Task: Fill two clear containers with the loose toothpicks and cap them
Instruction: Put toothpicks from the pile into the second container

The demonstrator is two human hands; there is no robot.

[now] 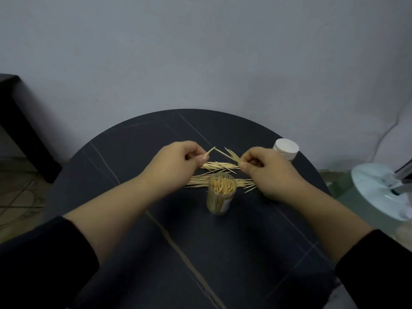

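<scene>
We see an open clear container (221, 195), packed with toothpicks, upright at the middle of the desk (223, 253). At its 12 o'clock lie loose toothpicks (215, 166). At 11 o'clock our left hand (177, 159) holds one in a pinching grip; at 1 o'clock our right hand (266, 169) pinches several. A white-capped container (286, 149) stands at 2 o'clock.

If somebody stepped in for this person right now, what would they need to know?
Left hand pinches a toothpick; right hand grips a small bunch.
Open container stands on the table, nearly full; loose toothpicks lie just behind it.
White-capped container stands beyond the right hand, seemingly done.
Left: load the rest, cap the open one.
</scene>
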